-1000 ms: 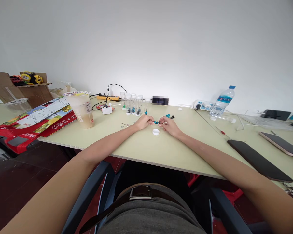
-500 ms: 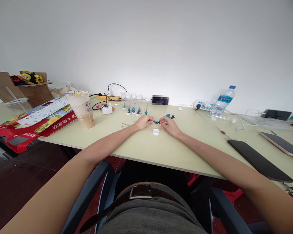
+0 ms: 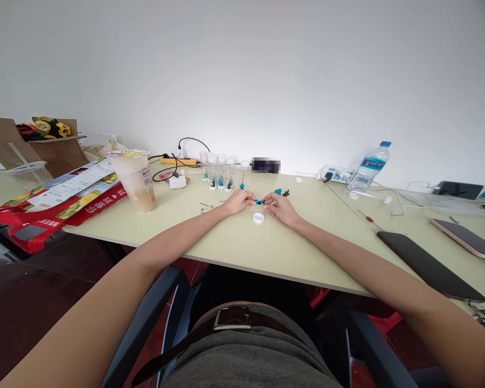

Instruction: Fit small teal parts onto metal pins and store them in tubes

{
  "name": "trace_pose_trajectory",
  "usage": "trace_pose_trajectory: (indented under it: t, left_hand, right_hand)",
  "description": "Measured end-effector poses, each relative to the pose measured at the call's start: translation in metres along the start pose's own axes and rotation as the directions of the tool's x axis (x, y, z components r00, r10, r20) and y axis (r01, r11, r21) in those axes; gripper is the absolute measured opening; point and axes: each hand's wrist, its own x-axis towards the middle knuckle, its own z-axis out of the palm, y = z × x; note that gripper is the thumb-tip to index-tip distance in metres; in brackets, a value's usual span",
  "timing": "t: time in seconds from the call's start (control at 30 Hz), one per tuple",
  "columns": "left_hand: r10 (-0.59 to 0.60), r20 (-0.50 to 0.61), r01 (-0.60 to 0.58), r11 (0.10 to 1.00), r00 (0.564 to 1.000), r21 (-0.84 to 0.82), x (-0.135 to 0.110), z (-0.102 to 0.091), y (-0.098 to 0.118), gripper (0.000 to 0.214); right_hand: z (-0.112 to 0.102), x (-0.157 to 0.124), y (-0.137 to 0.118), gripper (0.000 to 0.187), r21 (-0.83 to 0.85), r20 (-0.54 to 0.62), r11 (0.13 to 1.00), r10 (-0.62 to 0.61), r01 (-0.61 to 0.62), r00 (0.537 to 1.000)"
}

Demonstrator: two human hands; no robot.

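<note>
My left hand (image 3: 237,202) and my right hand (image 3: 280,207) rest on the pale green table (image 3: 234,242), fingertips pinched together on a small blue part (image 3: 259,202) held between them. A white round cap (image 3: 258,217) lies just in front of the hands. A few more small blue and black parts (image 3: 281,192) sit behind my right hand. A row of clear vials with white caps (image 3: 218,171) stands further back, some with small coloured parts inside. A thin pin with a blue end (image 3: 241,182) stands beside the vials.
A plastic cup of milky drink (image 3: 136,180) stands left, next to red leaflets (image 3: 64,196) and a cardboard box with toys (image 3: 44,140). A water bottle (image 3: 367,167), power strips (image 3: 335,173), and dark phones (image 3: 428,265) lie to the right. A chair frame shows below.
</note>
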Motion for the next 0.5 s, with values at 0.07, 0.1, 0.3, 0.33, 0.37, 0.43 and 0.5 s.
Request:
trace_pose_trajectory:
  t: [0.07,0.1,0.3,0.33,0.37,0.43,0.5]
  left_hand:
    - [0.005,0.0,-0.005,1.0,1.0,0.003,0.0001,0.0,-0.0002,0.015]
    - [0.002,0.002,-0.002,1.0,1.0,0.003,0.0001,0.0,-0.0003,0.015]
    - [-0.004,0.006,0.004,1.0,1.0,-0.008,-0.0004,-0.0001,0.0,0.016]
    - [-0.004,0.004,0.004,1.0,1.0,-0.009,-0.0004,-0.0002,0.0001,0.016]
    - [-0.005,0.003,0.005,1.0,1.0,-0.009,-0.0004,-0.0002,0.0004,0.016]
    - [-0.01,0.003,0.01,1.0,1.0,-0.009,-0.0004,-0.0004,0.0009,0.016]
    - [-0.011,0.003,0.011,1.0,1.0,-0.012,-0.0004,-0.0005,0.0015,0.015]
  right_hand:
    - [0.0,0.0002,0.0007,0.02,-0.005,0.003,1.0,0.001,-0.001,1.0]
    - [-0.0001,0.0002,0.001,0.021,-0.003,0.0,1.0,0.002,-0.002,1.0]
    - [-0.0003,0.0003,0.0004,0.019,-0.006,0.0,1.0,-0.003,0.003,1.0]
    - [-0.0004,0.0002,0.0001,0.02,-0.006,-0.002,1.0,-0.001,0.001,1.0]
    - [-0.0005,0.0001,-0.0002,0.021,-0.003,-0.004,1.0,-0.001,0.001,1.0]
    - [-0.0005,0.0001,-0.0004,0.021,0.002,-0.001,1.0,-0.008,0.008,1.0]
    - [-0.0003,0.0001,-0.0003,0.019,-0.003,0.0,1.0,-0.009,0.009,1.0]
